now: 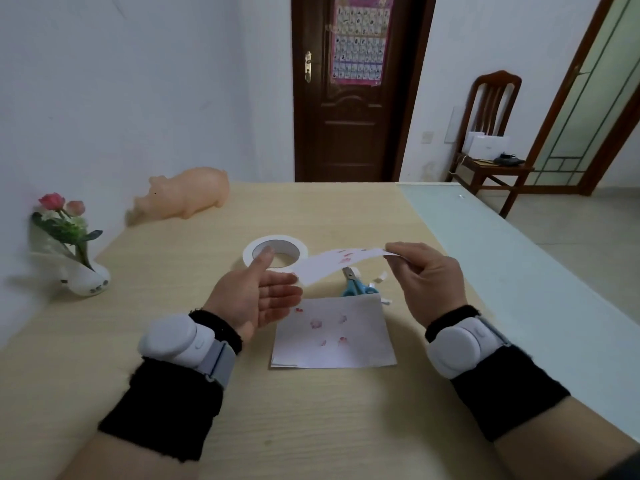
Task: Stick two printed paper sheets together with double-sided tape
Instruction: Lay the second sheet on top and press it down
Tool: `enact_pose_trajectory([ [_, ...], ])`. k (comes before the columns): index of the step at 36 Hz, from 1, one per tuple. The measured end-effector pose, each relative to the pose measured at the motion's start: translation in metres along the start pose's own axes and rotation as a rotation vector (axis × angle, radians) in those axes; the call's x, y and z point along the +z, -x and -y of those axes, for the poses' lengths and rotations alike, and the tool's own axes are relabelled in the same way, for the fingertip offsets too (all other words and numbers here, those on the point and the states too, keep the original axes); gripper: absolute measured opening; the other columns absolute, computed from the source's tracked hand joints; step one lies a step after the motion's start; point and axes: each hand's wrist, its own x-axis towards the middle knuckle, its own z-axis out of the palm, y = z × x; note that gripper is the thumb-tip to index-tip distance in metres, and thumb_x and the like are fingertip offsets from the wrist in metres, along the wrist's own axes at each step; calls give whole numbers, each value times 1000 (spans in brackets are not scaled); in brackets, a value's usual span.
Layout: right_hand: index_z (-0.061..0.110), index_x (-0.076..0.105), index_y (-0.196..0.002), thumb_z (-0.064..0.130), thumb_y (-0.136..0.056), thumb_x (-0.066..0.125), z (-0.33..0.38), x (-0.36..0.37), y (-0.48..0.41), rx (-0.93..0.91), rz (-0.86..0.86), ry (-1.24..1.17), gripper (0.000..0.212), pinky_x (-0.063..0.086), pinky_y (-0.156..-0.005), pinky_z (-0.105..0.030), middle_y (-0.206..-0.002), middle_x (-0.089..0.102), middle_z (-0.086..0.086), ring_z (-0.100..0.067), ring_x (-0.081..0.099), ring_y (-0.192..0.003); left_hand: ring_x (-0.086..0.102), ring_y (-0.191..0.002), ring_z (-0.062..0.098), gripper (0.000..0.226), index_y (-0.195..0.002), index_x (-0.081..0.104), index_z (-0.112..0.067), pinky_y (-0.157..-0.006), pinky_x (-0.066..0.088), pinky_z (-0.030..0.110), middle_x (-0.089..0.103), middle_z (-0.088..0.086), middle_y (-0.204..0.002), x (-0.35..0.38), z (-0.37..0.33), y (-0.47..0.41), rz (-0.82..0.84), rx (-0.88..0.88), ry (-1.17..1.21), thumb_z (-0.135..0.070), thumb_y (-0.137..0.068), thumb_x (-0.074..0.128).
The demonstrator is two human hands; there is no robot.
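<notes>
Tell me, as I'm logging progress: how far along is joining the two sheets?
Apparently done: tape cut, judging by white scraps beside the scissors. In hand: the right hand pinches one sheet in the air, left hand open beside it. Left: lay it on the other sheet, flat on the table, and press.

A single head-worn view (wide-angle, so straight edges bow) looks forward and down from above the person's forearms across the table. The left hand and right hand sit close, mid-frame; the door and chair lie far ahead, beyond the table's far edge, in the upper part of the frame.
</notes>
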Motion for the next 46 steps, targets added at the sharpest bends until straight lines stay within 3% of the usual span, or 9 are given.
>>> enact_pose_trajectory([
  [4,10,75,-94,0,-76,64,4,4,3,-150,21,24,23,43,-80,-2,-95,64,11,4,57,-89,67,-60,16,30,-90,67,-6,-48,51,21,72,11,-79,6,1,0,39,42,17,-35,-90,57],
  [6,10,75,-95,-3,-73,64,5,6,4,-173,45,18,28,44,-81,-4,-97,64,12,3,57,-90,67,-59,15,12,-85,66,-7,-51,53,22,71,7,-76,6,2,-2,37,83,80,-15,-90,58],
  [8,10,73,-98,-5,-73,68,6,7,5,-133,66,7,30,46,-80,-8,-97,64,12,0,59,-88,65,-55,11,12,-82,66,-8,-48,51,19,71,4,-71,4,3,-4,6,109,91,-6,-89,57],
  [11,15,69,-103,6,-78,69,4,7,0,53,121,87,26,45,-73,-9,-93,60,11,-2,58,-74,64,-53,7,12,-84,65,-9,-45,48,16,70,0,-68,0,3,-7,-22,136,148,-5,-90,55],
  [14,23,69,-91,29,-82,67,-5,4,-8,261,302,344,10,37,-70,-21,-87,62,8,-9,53,-77,65,-54,6,10,-88,63,-9,-44,47,16,70,1,-73,-5,4,-10,-24,157,236,-7,-91,54],
  [16,26,68,-80,37,-83,65,-8,3,-10,361,423,426,12,36,-68,-22,-81,64,7,-13,55,-78,65,-54,6,9,-90,62,-9,-43,47,15,71,-1,-70,-7,3,-12,-13,164,299,-9,-92,53],
  [19,25,67,-71,44,-82,65,-10,5,-9,407,502,466,22,37,-64,-23,-72,62,6,-16,56,-77,63,-51,5,10,-86,61,-10,-42,47,13,70,-2,-67,-11,2,-15,4,168,371,-12,-92,53],
  [24,19,73,-77,46,-81,65,-7,10,-13,406,555,494,28,40,-63,-24,-78,68,2,-17,58,-76,61,-49,5,11,-85,61,-10,-42,47,13,70,-1,-67,-14,3,-17,1,176,414,-12,-92,53],
  [46,19,71,-90,35,-89,56,-24,5,-23,407,419,595,22,45,-71,-28,-93,68,-3,-23,57,-88,60,-47,5,12,-88,61,-7,-41,47,13,69,1,-68,-15,7,-21,46,165,375,-12,-93,52],
])
